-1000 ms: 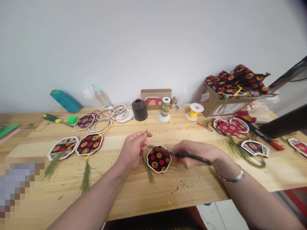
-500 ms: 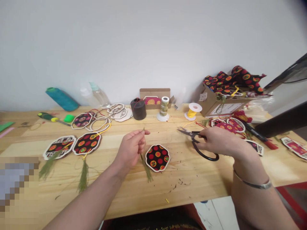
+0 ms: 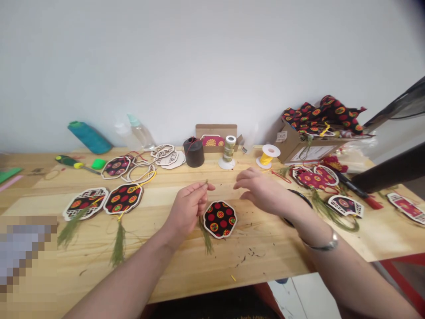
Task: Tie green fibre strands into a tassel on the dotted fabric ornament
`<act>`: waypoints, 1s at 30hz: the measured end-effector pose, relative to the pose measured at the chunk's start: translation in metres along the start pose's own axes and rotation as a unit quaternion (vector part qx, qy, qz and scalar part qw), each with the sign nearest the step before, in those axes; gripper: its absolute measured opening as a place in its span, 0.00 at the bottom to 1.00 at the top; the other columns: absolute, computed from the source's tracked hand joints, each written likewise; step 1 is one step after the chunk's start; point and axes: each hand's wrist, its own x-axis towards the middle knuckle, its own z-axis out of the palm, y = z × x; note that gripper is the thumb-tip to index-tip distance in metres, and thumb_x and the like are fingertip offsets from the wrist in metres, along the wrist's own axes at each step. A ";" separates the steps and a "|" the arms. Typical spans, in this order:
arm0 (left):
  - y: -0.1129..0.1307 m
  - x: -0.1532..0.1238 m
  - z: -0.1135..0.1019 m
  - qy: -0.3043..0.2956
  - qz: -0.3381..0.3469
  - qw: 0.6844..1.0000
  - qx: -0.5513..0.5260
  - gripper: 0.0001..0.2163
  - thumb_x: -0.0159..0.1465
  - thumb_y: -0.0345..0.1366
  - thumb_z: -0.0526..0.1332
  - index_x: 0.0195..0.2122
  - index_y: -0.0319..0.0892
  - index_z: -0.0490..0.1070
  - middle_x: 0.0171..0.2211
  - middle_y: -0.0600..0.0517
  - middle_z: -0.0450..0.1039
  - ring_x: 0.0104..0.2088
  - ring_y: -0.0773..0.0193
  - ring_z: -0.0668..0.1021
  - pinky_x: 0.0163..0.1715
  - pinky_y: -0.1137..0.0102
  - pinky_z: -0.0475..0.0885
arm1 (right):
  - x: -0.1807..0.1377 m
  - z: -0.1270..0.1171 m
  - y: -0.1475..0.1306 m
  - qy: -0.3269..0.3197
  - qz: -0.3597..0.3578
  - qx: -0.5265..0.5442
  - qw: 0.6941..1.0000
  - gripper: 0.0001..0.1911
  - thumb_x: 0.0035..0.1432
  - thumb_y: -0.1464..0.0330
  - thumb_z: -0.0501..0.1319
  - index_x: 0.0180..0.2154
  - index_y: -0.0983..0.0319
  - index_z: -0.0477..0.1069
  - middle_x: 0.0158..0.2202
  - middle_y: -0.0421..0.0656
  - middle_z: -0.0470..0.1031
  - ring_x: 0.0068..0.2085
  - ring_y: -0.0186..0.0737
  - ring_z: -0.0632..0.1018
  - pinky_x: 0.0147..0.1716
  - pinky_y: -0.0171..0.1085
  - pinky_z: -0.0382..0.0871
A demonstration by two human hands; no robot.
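Observation:
Pinched between the thumb and fingers of my left hand [image 3: 189, 204] is a green tassel [image 3: 207, 241]; its strands hang below the fist and a short tip pokes out on top. Just right of the strands lies a scalloped pendant [image 3: 220, 219] of dark flowered fabric with a pale wooden rim. My right hand [image 3: 257, 190] is above the table, right of my left hand, fingers apart and holding nothing. Black-handled scissors [image 3: 300, 197] lie under my right wrist, mostly hidden by the arm.
Finished pendants with green tassels [image 3: 122, 199] lie at left. Along the wall stand a black thread cone [image 3: 194, 153], a ribbon roll [image 3: 229, 150], a yellow cord spool [image 3: 267, 156] and a cardboard box [image 3: 292, 144] with fabric. A dark post [image 3: 388, 166] crosses at right.
My right hand has let go of the scissors, now on the table, and moved left toward my left hand. My left hand keeps its pinch on the tassel.

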 end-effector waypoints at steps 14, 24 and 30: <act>-0.003 -0.002 0.001 -0.013 -0.003 1.000 -0.013 0.10 0.54 0.39 0.63 0.30 0.35 0.71 0.15 0.62 0.50 0.15 0.78 0.51 0.15 0.78 0.44 | 0.019 0.021 0.001 0.214 0.136 0.333 0.908 0.05 0.54 0.70 0.58 0.27 0.64 0.69 0.39 0.46 0.73 0.40 0.37 0.74 0.41 0.40 0.66; -0.006 -0.002 0.001 -0.039 -0.014 0.998 -0.044 0.10 0.54 0.39 0.63 0.28 0.36 0.70 0.16 0.62 0.48 0.16 0.77 0.52 0.15 0.79 0.44 | 0.016 0.038 -0.065 0.256 0.095 0.037 0.961 0.12 0.59 0.69 0.53 0.25 0.64 0.68 0.21 0.42 0.72 0.24 0.33 0.70 0.25 0.33 0.57; -0.006 -0.002 0.001 -0.046 -0.014 0.998 -0.050 0.10 0.55 0.39 0.63 0.30 0.36 0.71 0.15 0.62 0.47 0.16 0.77 0.51 0.15 0.79 0.44 | 0.012 0.053 -0.058 0.261 0.002 -0.078 0.962 0.11 0.57 0.76 0.53 0.23 0.63 0.66 0.19 0.40 0.68 0.21 0.34 0.65 0.24 0.35 0.53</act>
